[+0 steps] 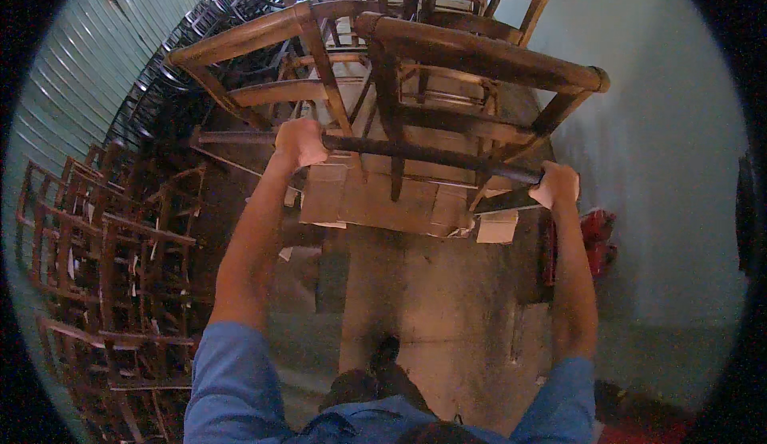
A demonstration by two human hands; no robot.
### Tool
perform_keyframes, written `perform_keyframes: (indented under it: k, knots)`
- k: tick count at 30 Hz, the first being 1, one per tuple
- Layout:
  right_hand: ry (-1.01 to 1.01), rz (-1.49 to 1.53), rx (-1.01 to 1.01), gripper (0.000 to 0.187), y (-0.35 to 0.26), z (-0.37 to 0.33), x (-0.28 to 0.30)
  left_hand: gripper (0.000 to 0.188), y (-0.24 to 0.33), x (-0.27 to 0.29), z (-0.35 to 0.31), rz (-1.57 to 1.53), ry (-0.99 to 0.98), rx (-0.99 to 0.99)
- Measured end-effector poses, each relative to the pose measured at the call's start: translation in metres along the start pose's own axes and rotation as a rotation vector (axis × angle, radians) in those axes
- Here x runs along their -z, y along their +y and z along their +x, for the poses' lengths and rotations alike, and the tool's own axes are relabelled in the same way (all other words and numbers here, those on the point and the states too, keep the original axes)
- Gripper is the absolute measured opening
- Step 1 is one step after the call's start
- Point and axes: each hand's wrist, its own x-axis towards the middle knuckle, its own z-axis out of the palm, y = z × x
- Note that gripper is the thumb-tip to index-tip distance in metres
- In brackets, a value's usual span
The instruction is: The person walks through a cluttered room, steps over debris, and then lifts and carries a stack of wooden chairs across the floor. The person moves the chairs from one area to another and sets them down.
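Both arms reach forward to a dark push bar [423, 152] that runs across the near end of a cart. My left hand [300, 142] is wrapped round the bar left of its middle. Near the bar's right end my right hand [557, 186] is closed on it. Beyond the bar, wooden chairs stand on the cart's deck, which is lined with cardboard [375, 200]. One chair [491, 57] is nearest on the right, with its backrest toward me; another chair [240, 45] is on the left. More chairs behind them are partly hidden.
Stacked wooden chair frames [112, 260] crowd the left side. Dark metal-framed seats [176, 65] line the corrugated wall [96, 53] farther back. A pale wall [647, 132] runs close on the right, with red objects [599, 240] low beside it. Brown floor [447, 308] lies below.
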Motion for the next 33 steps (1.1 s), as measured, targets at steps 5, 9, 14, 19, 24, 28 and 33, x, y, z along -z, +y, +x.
perform_keyframes:
  k: [5, 9, 14, 19, 24, 28, 33]
  knots:
    - [0.15, 0.013, -0.007, 0.041, 0.007, 0.025, -0.009, 0.034, 0.0, -0.005, 0.037, 0.044, 0.014, -0.061]
    - [0.072, -0.053, -0.054, 0.049, 0.007, 0.043, -0.011, 0.036, -0.004, -0.004, 0.057, -0.014, 0.099, -0.11]
    - [0.06, -0.074, -0.093, 0.053, 0.006, 0.021, -0.029, 0.035, -0.003, -0.024, 0.039, -0.053, 0.129, -0.098]
    - [0.159, -0.143, -0.027, 0.048, 0.004, -0.053, -0.062, 0.033, -0.001, -0.037, -0.026, -0.058, -0.063, -0.023]
    - [0.063, -0.12, -0.085, 0.045, 0.013, -0.01, -0.07, 0.03, 0.022, -0.023, 0.014, -0.049, 0.008, -0.093]
    - [-0.014, -0.079, -0.122, 0.044, 0.036, 0.072, -0.064, 0.03, 0.035, -0.036, 0.085, 0.023, -0.006, -0.087]
    - [-0.172, -0.025, -0.094, 0.045, 0.089, 0.137, -0.095, 0.032, 0.055, -0.09, 0.151, 0.017, 0.025, -0.073]
